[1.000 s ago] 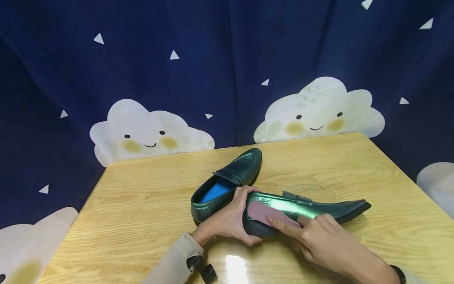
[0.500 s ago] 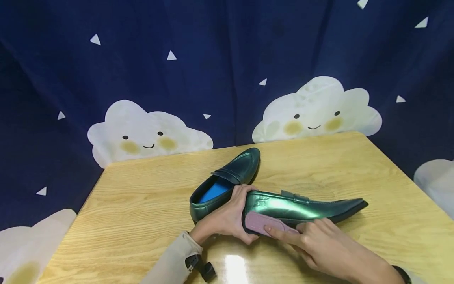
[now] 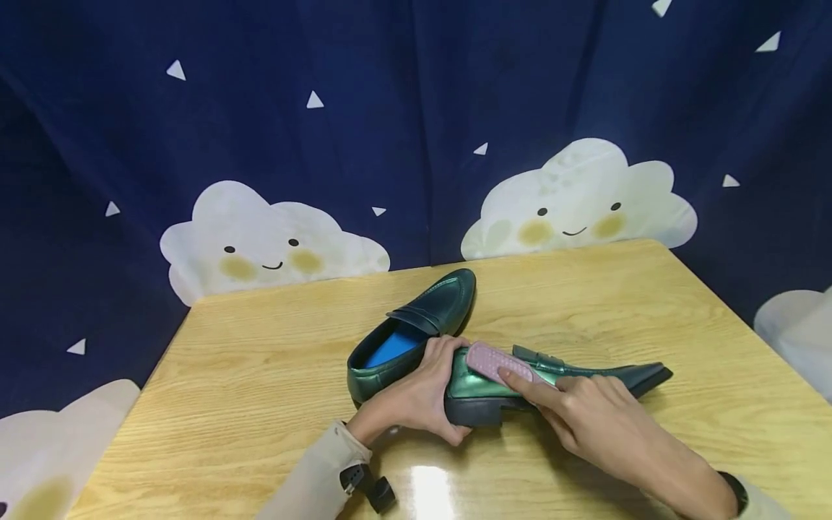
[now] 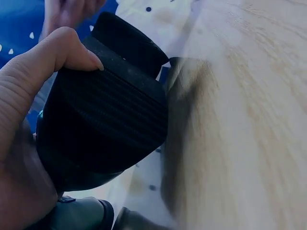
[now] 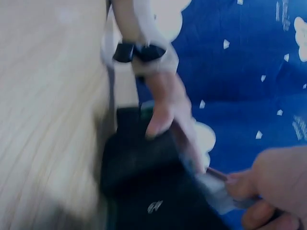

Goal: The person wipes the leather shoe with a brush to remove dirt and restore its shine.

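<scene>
My left hand (image 3: 422,393) grips a shiny green loafer (image 3: 474,412) round its heel. This shoe lies tilted on its side, toe pointing right, its dark sole partly facing me. In the left wrist view the thumb presses on the black heel (image 4: 115,110). My right hand (image 3: 604,426) holds a pink brush (image 3: 497,362) with a dotted back, index finger laid along it. The brush lies against the loafer's upper side near the opening; its underside is hidden in the head view. Behind my left hand stands a second green loafer (image 3: 442,303), upright, with a blue insole (image 3: 393,348).
The wooden table (image 3: 260,361) reaches back to a dark blue curtain (image 3: 364,144) printed with clouds and triangles. A black strap (image 3: 367,487) hangs at my left wrist, close above the tabletop.
The brush went down the loafer's side to the sole edge, then up to the rim of the opening. My left hand keeps its hold on the heel. The second loafer stays put.
</scene>
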Action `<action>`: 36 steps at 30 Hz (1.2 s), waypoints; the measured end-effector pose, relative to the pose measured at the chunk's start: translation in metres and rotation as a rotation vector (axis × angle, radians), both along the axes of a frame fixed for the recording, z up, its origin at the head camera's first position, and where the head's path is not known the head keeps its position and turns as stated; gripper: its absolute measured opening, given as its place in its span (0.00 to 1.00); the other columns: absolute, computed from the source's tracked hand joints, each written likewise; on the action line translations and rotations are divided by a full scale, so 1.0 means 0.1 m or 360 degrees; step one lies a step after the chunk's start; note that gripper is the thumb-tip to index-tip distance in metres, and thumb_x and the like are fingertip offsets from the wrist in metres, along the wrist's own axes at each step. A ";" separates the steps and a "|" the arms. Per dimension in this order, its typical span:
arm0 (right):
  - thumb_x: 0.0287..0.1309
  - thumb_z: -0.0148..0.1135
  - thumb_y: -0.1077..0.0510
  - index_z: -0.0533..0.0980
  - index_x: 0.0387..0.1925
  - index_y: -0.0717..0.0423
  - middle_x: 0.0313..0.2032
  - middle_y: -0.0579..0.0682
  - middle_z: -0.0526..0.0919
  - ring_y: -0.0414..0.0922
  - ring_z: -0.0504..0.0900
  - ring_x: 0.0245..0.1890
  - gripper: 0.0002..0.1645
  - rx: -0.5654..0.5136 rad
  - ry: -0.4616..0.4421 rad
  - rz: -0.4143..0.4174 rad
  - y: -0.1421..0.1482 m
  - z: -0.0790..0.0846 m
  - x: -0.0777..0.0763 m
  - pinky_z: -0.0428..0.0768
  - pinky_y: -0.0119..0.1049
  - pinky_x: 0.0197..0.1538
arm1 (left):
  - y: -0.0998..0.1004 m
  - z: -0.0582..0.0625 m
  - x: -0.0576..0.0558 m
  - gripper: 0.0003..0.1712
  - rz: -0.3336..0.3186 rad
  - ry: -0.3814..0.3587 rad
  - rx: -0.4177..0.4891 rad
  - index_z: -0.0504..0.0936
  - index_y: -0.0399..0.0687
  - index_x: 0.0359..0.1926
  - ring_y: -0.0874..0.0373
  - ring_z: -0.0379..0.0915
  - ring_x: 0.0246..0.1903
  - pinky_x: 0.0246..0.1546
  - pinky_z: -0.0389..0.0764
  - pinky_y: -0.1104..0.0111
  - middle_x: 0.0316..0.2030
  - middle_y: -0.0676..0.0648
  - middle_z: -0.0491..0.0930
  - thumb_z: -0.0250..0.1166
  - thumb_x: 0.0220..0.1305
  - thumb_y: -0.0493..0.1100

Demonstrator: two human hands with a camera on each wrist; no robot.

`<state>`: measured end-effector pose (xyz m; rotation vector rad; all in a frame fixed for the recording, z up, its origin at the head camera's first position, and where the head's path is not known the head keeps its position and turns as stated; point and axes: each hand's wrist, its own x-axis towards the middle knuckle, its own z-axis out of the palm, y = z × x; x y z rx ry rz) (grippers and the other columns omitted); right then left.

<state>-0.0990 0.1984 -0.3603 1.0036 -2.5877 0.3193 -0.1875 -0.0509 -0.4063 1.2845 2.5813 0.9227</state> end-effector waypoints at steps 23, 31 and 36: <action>0.56 0.64 0.57 0.72 0.63 0.33 0.16 0.32 0.64 0.28 0.59 0.16 0.33 0.0016 -0.0013 -0.0067 0.06 -0.02 0.12 0.59 0.28 0.17 | 0.02 -0.01 0.01 0.64 0.0024 0.0025 -0.0001 0.52 0.43 0.66 0.54 0.51 0.57 0.58 0.64 0.66 0.57 0.46 0.58 0.79 0.26 0.49; 0.62 0.60 0.56 0.68 0.66 0.34 0.19 0.29 0.62 0.27 0.57 0.17 0.32 0.0037 -0.0207 0.0042 0.17 -0.07 0.22 0.61 0.25 0.19 | 0.07 -0.05 0.04 0.65 0.0081 0.0208 0.0066 0.54 0.42 0.63 0.52 0.53 0.55 0.56 0.64 0.66 0.55 0.45 0.61 0.79 0.20 0.51; 0.73 0.42 0.45 0.70 0.65 0.33 0.17 0.30 0.59 0.27 0.53 0.16 0.23 -0.0017 0.0060 -0.0179 0.26 -0.09 0.19 0.56 0.26 0.18 | 0.13 -0.04 0.03 0.65 0.0063 0.0221 0.0053 0.53 0.42 0.63 0.52 0.52 0.56 0.57 0.64 0.66 0.55 0.45 0.59 0.79 0.21 0.51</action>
